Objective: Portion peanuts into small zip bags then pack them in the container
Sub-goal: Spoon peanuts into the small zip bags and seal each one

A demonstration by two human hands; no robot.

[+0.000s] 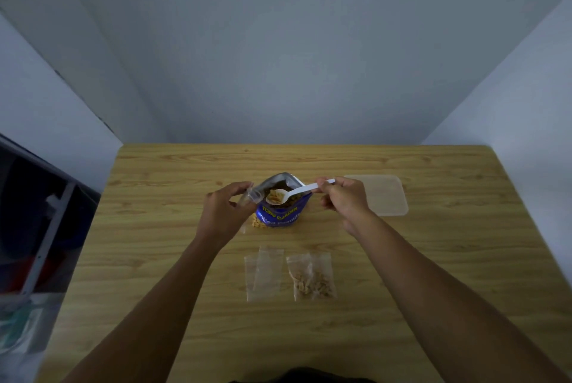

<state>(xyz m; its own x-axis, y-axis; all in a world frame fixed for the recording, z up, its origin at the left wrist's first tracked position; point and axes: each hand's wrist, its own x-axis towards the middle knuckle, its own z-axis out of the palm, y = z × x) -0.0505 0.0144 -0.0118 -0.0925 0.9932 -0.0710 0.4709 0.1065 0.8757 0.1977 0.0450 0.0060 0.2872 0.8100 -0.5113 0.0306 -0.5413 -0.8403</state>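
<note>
A blue peanut pouch (284, 215) stands open at the middle of the wooden table (154, 258). My right hand (343, 200) pinches the handle of a white plastic spoon (291, 195) loaded with peanuts, its bowl over the pouch mouth. My left hand (223, 212) holds a small clear zip bag (251, 196) open just left of the pouch, with some peanuts in its bottom. Nearer me lie two empty zip bags (263, 274), overlapping, and a filled zip bag of peanuts (311, 279).
A clear plastic container (387, 195) lies to the right of my right hand. Grey walls close in behind and beside the table. A dark shelf with clutter (34, 227) stands off the table's left edge.
</note>
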